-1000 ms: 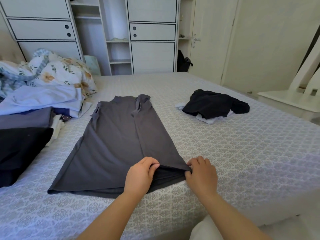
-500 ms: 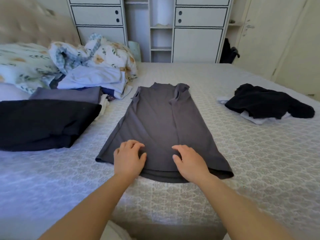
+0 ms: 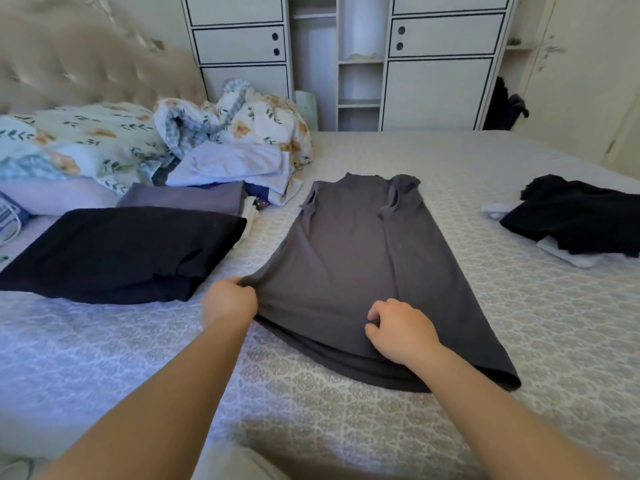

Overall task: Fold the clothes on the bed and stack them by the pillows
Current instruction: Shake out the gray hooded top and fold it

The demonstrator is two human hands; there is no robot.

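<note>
1. Across most of the view spreads the bed, covered in a pale patterned spread, with a tufted headboard at the far left.
2. Beyond the far edge stands a white wardrobe with dark-lined doors and open shelves in the middle.
3. At the far left lie floral pillows and bedding, bunched into a heap toward the middle.
4. Near the centre lies the grey dress, spread flat with its neckline far and its hem near; the left corner of the hem is lifted off the spread.
5. Left of the dress sits a folded black garment, with a folded grey piece just behind it and a pale lilac garment behind that, beside the pillows.
6. At the right, well apart from the dress, a crumpled black garment lies on top of something white.
7. The left hand grasps the dress's lifted left hem corner, fingers curled round the fabric.
8. The right hand rests on the dress near the hem, fingers curled; whether it pinches fabric cannot be told.
</note>
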